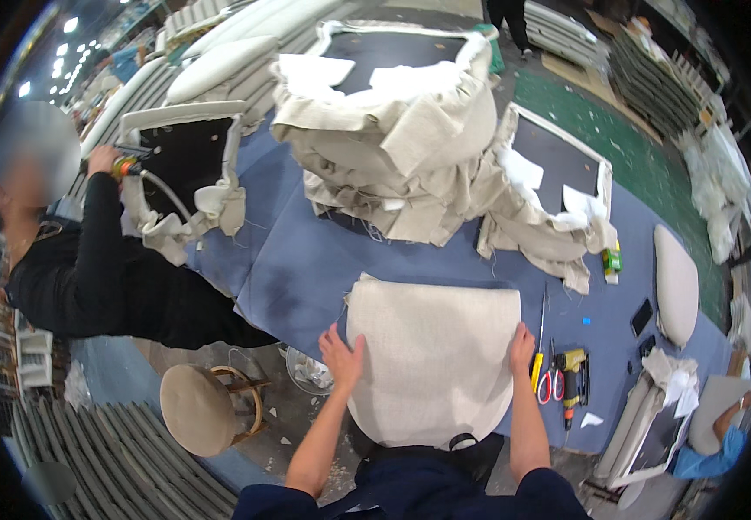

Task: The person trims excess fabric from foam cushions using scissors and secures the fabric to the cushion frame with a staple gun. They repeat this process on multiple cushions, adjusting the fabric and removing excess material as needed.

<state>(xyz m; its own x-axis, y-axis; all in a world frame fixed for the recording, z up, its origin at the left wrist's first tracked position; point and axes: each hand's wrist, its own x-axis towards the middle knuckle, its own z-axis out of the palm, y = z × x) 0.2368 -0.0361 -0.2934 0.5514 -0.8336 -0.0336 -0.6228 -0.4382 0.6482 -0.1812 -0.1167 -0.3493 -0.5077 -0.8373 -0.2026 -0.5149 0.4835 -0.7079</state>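
A beige fabric-covered seat cushion, straight along its far edge and rounded at the near end, lies at the table's front edge and reaches toward my body. My left hand grips its left side, thumb against the fabric. On the opposite side my right hand holds the edge, its fingers partly hidden. Just right of that hand lie a yellow-handled screwdriver, red-handled scissors and a yellow-and-black staple gun.
Beyond the cushion, partly covered seats are stacked on the blue table. Another seat leans beside them. A phone and finished pad lie right. At left, a co-worker holds a tool on another seat. A stool stands below.
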